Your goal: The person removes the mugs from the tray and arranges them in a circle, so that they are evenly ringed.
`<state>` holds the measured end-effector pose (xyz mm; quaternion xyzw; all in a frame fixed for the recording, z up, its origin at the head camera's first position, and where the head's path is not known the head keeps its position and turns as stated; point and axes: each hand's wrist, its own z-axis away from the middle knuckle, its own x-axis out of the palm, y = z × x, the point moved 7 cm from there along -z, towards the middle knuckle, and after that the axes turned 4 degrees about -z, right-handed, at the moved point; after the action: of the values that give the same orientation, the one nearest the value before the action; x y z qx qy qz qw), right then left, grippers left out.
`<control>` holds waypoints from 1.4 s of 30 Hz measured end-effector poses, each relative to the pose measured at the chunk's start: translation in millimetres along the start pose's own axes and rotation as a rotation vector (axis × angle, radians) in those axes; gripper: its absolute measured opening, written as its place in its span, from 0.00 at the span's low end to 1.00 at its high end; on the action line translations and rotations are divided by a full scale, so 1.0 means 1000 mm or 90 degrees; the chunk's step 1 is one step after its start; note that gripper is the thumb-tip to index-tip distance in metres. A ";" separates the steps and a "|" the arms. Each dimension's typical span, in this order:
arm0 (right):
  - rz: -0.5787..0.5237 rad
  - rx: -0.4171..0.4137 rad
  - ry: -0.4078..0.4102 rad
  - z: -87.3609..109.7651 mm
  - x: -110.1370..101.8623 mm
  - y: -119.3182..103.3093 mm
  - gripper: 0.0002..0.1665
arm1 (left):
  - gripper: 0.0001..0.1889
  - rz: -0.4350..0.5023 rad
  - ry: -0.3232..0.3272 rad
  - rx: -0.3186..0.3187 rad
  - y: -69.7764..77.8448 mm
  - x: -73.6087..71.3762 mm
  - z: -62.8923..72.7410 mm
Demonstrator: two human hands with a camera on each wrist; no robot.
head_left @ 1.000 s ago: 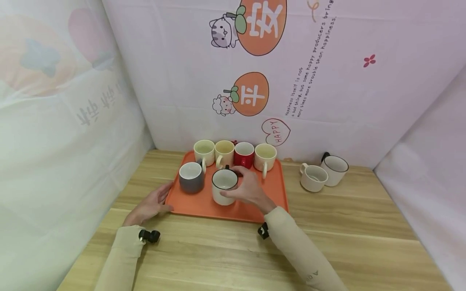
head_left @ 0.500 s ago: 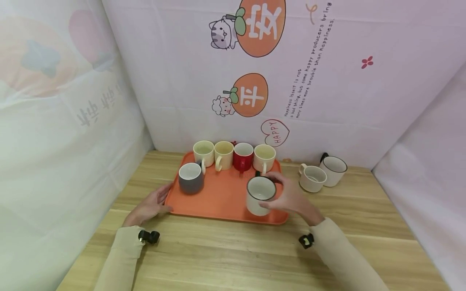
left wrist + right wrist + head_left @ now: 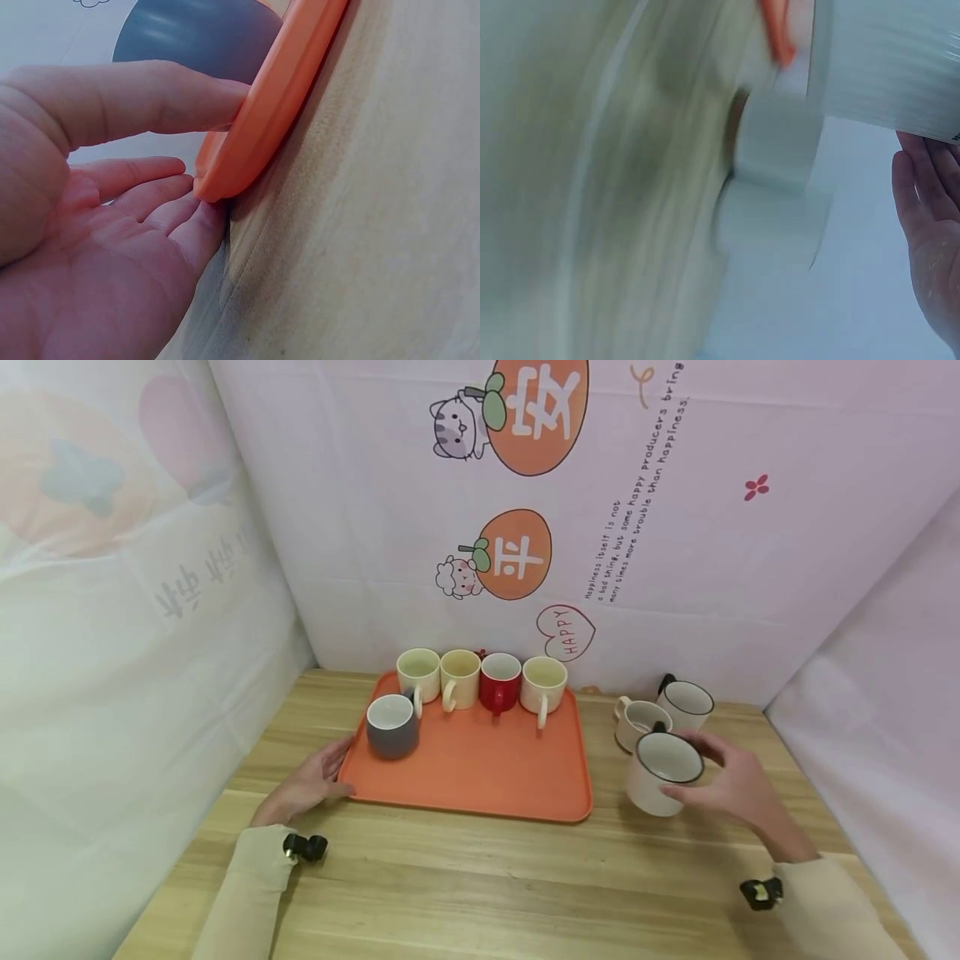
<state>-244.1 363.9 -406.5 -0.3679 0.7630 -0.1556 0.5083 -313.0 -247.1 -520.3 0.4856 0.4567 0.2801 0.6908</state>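
Observation:
A white mug with a black rim (image 3: 654, 785) is held by my right hand (image 3: 738, 785), thumb on the near side and fingers at the far side. It hangs over the table, right of the orange tray (image 3: 480, 768); its black handle points away. My left hand (image 3: 307, 785) touches the tray's left front corner. In the left wrist view the thumb (image 3: 187, 97) meets the tray rim (image 3: 255, 142) and the extended fingers touch the corner. On the tray stand a grey mug (image 3: 392, 735) and a back row: two cream mugs, a red mug (image 3: 500, 685) and another cream mug (image 3: 543, 685).
Right of the tray, a small white cup (image 3: 630, 727) and another black-rimmed white mug (image 3: 690, 703) stand close together near the back. The held mug partly covers the small cup in the head view. A printed cloth (image 3: 675, 635) rises behind the table.
My right hand has carried the black-rimmed white mug from the middle of the tray rightward, past its edge and over the table. The left hand stays at the tray's corner.

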 end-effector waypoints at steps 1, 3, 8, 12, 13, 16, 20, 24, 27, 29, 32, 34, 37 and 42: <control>0.000 0.010 0.005 0.003 -0.006 0.007 0.47 | 0.54 0.001 0.001 -0.001 0.000 0.000 0.000; -0.002 0.028 0.011 0.010 -0.015 0.024 0.45 | 0.54 0.002 0.000 0.001 0.000 -0.001 0.000; 0.027 0.094 0.015 0.023 -0.032 0.065 0.41 | 0.54 0.004 -0.002 0.007 0.001 -0.001 0.000; 0.052 0.166 0.018 0.034 -0.042 0.095 0.41 | 0.54 -0.002 -0.003 0.008 0.001 -0.001 0.000; 0.050 0.182 0.023 0.036 -0.044 0.102 0.42 | 0.54 -0.004 -0.003 0.008 0.000 -0.001 0.000; 0.032 0.215 0.032 0.041 -0.050 0.119 0.43 | 0.53 -0.007 0.000 0.006 0.000 -0.001 0.000; 0.008 0.242 0.034 0.040 -0.054 0.134 0.44 | 0.53 -0.004 0.003 0.005 -0.001 -0.002 0.000; 0.008 0.257 0.031 0.035 -0.056 0.144 0.46 | 0.53 0.000 0.002 0.006 -0.002 -0.002 0.000; -0.003 0.263 0.024 0.031 -0.056 0.149 0.46 | 0.53 0.002 0.003 0.006 -0.002 -0.002 0.000; -0.001 0.267 0.016 0.029 -0.058 0.153 0.47 | 0.53 0.001 0.002 0.007 -0.002 -0.002 -0.001; 0.018 0.287 0.002 0.024 -0.061 0.159 0.49 | 0.54 0.000 0.002 0.007 -0.001 -0.001 -0.001; 0.045 0.303 0.004 0.021 -0.065 0.162 0.52 | 0.54 0.001 0.003 0.004 0.000 -0.001 -0.001; 0.085 0.322 0.021 0.015 -0.072 0.166 0.53 | 0.54 0.002 0.002 0.005 0.000 0.000 -0.001; 0.128 0.336 0.049 0.009 -0.082 0.168 0.53 | 0.55 0.004 -0.001 0.001 -0.001 -0.001 -0.002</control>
<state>-286.2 538.5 -459.4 -0.1393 0.7474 -0.3117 0.5700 -315.2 -247.2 -521.6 0.4879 0.4550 0.2819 0.6896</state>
